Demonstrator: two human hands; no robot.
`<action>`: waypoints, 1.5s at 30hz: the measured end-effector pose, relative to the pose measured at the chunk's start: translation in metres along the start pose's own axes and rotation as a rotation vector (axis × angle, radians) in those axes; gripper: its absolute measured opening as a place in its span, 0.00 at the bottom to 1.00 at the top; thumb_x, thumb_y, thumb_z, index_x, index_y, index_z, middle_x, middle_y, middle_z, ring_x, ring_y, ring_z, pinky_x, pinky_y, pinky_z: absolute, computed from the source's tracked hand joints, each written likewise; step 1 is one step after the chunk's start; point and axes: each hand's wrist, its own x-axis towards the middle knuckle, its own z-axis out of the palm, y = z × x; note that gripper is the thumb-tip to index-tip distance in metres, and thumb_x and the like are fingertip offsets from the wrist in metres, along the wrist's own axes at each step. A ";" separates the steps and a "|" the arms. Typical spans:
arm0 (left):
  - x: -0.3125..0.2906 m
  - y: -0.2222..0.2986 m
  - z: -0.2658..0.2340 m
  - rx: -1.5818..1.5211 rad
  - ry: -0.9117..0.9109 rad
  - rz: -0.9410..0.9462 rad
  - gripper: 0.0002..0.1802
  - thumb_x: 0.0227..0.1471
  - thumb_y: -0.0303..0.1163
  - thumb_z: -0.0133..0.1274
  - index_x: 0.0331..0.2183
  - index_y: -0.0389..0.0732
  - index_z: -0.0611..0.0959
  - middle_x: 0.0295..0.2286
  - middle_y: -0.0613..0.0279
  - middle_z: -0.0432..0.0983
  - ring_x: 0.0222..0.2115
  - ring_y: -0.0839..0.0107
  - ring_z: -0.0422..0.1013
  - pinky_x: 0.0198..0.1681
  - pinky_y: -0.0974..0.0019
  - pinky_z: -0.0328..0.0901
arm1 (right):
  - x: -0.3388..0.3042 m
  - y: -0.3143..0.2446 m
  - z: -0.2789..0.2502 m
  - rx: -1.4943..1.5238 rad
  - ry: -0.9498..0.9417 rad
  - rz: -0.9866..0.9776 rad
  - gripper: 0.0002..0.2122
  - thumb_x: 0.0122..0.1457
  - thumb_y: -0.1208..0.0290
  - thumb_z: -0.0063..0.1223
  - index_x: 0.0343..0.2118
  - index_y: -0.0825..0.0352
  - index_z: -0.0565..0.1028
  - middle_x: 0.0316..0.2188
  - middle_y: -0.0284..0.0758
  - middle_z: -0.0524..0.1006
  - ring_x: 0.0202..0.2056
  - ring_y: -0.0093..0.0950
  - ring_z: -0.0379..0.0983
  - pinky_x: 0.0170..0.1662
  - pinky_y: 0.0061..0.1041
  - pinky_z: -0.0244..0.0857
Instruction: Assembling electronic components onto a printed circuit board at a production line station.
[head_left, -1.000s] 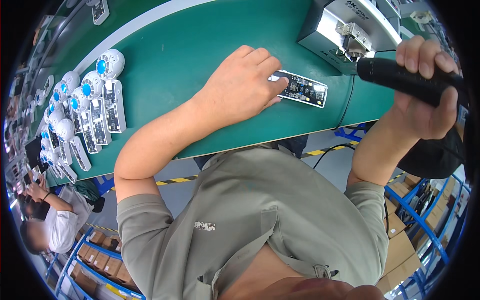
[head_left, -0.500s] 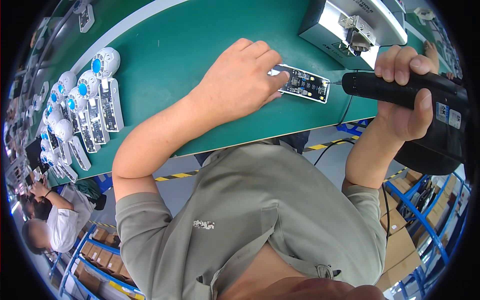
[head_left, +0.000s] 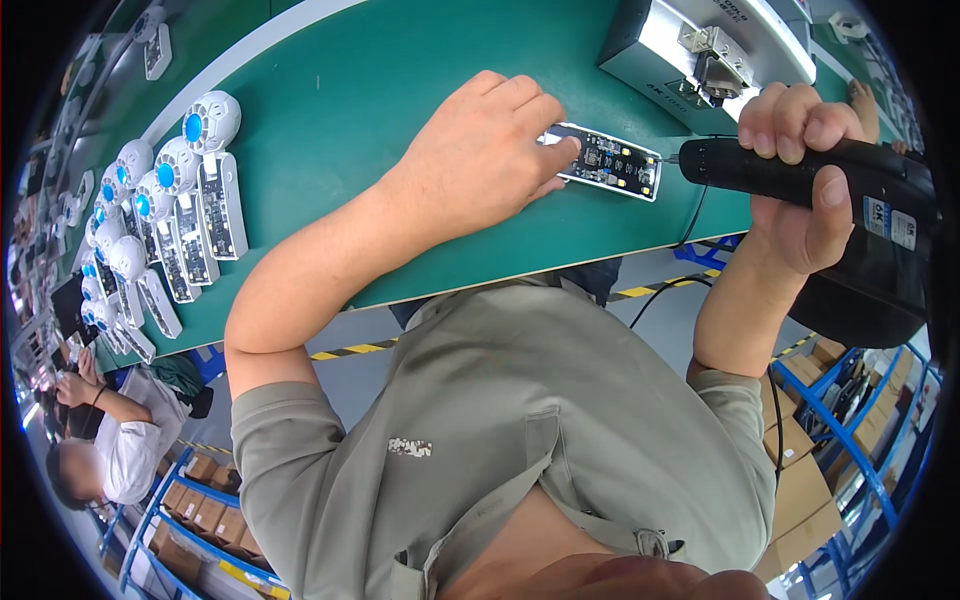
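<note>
My left hand is closed on the near end of a long white housing with a black circuit board in it, thumb across the board. The piece is just above or on the green tabletop; I cannot tell which. My right hand grips a black electric screwdriver, held level and pointing left. Its thin bit meets or nearly meets the board's right end. Whether a screw sits there is too small to see.
A silver machine with a metal mechanism on its front stands at the back right. Several white fan-like units with blue centres and open handles line the left of the green table. A co-worker is at lower left; shelves hold cartons.
The screwdriver and my right hand have shifted slightly left and up. The board has tilted a little in my left hand, which keeps its grip.
</note>
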 end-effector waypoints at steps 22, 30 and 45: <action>-0.002 -0.001 0.002 0.017 0.032 0.017 0.13 0.43 0.36 0.61 0.34 0.44 0.83 0.37 0.63 0.71 0.37 0.67 0.66 0.43 0.65 0.60 | 0.036 -0.015 -0.005 0.060 -0.163 -0.034 0.21 0.60 0.58 0.42 0.50 0.69 0.69 0.33 0.35 0.68 0.33 0.28 0.64 0.38 0.26 0.61; 0.000 -0.003 0.005 0.044 0.069 0.046 0.11 0.42 0.38 0.61 0.30 0.45 0.83 0.32 0.64 0.70 0.35 0.67 0.65 0.42 0.65 0.60 | 0.018 0.006 0.030 0.159 -0.149 0.007 0.23 0.59 0.55 0.43 0.52 0.65 0.69 0.33 0.32 0.68 0.35 0.26 0.63 0.40 0.25 0.58; -0.002 -0.003 0.005 0.038 0.072 0.038 0.11 0.42 0.38 0.62 0.30 0.45 0.83 0.32 0.64 0.70 0.35 0.67 0.65 0.41 0.66 0.59 | 0.039 -0.046 -0.017 -0.030 -0.101 -0.014 0.20 0.58 0.56 0.42 0.46 0.64 0.73 0.33 0.32 0.69 0.36 0.29 0.65 0.41 0.30 0.59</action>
